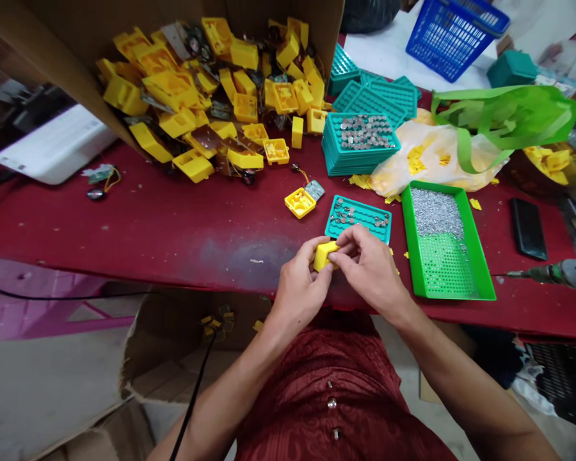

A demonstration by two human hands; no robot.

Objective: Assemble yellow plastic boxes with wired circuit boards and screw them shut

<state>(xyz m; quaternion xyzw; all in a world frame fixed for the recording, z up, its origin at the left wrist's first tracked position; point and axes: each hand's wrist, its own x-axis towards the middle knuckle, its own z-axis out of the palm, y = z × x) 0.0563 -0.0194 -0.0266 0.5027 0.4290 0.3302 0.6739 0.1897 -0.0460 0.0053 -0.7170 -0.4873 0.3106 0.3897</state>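
Note:
Between my two hands, near the table's front edge, is a small yellow plastic case (323,256). My left hand (303,276) is closed round its left side. The thumb and fingers of my right hand (366,262) pinch its right side. Just beyond them lies a teal ribbed tray (358,232) with several round silver button cells in it. An open yellow case half (300,202) sits up and left of the tray, with a small circuit board (314,189) and wires beside it. What is inside the held case is hidden.
A large heap of yellow cases (173,89) spills from a cardboard box at the back left. Stacked teal trays (360,163) hold more cells. To the right are a green tray (489,282) of small screws, a black phone (528,228) and a power screwdriver (564,273).

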